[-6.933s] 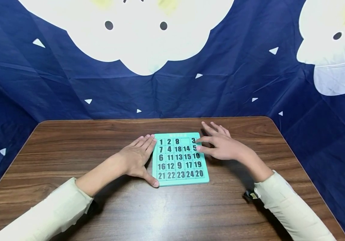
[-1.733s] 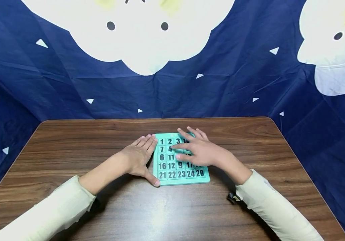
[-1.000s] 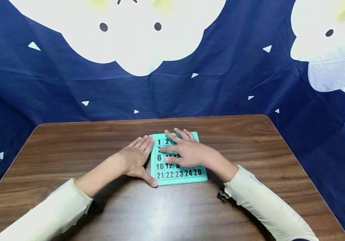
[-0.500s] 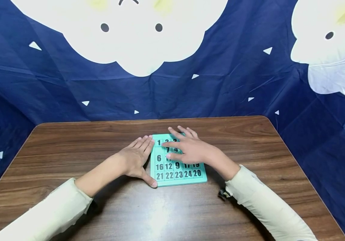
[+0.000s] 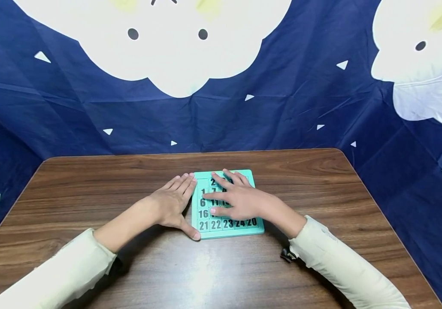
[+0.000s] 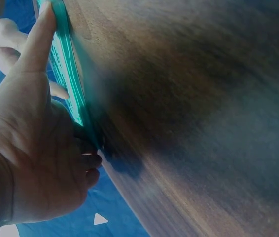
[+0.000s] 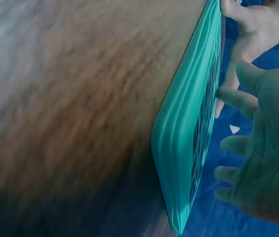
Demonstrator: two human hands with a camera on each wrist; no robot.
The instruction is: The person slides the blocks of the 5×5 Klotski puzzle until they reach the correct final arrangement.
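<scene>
A turquoise sliding number puzzle [image 5: 227, 224] lies flat on the wooden table. My left hand [image 5: 172, 204] braces its left side, fingertips at the far left corner and thumb at the near left corner. Over the board is my right hand [image 5: 244, 201], its index fingertip touching the number 1 tile [image 5: 203, 192] in the leftmost column's second row. Above that tile, the top left cell is vacant. The right hand hides several tiles in the middle and right. In the right wrist view, the other right fingers [image 7: 226, 174] are held off the puzzle's face [image 7: 206, 113].
The brown wooden table [image 5: 89, 184] extends around the puzzle on all sides. A dark blue cloth [image 5: 147, 116] with white cloud shapes hangs behind and beside it. A small black device [image 5: 287, 255] sits under the right cuff.
The 3 tile has shifted left along the top row. More recently, the 7 slid right and the 1 slid down from the top left corner. My left hand stayed put.
</scene>
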